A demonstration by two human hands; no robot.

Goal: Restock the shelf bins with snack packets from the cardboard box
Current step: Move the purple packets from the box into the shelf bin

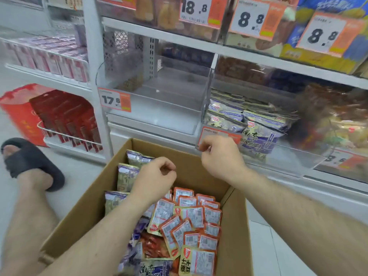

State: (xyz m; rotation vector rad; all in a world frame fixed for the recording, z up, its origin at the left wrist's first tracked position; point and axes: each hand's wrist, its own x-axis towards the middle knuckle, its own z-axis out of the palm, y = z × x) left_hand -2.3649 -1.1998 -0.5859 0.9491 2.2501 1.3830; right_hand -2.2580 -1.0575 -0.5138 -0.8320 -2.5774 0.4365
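The shelf unit (191,44) is filling most of your view, white rails and clear bins with price cards hanging off the fronts; the clear bin on the left (159,96) with the 17.8 card (114,99) is sitting bare inside, while the bin to its right (278,156) is holding purple-and-white snack packets (258,124) piled up against the front wall; down in front of you the cardboard box (83,212) is standing open on the floor, and it's carrying the stock: small orange packets (191,216) heaped in the middle, purple-and-white packets (127,176) standing along the left wall; your foot in a black slide sandal (31,162) is resting on the floor left of the box; your left hand (155,176) is hovering over the box with fingers curled loosely, grip holding nothing; your right hand (221,156) is hanging above the box's far edge, just in front of the right bin, fingers curled too, and that grip isn't holding anything either.
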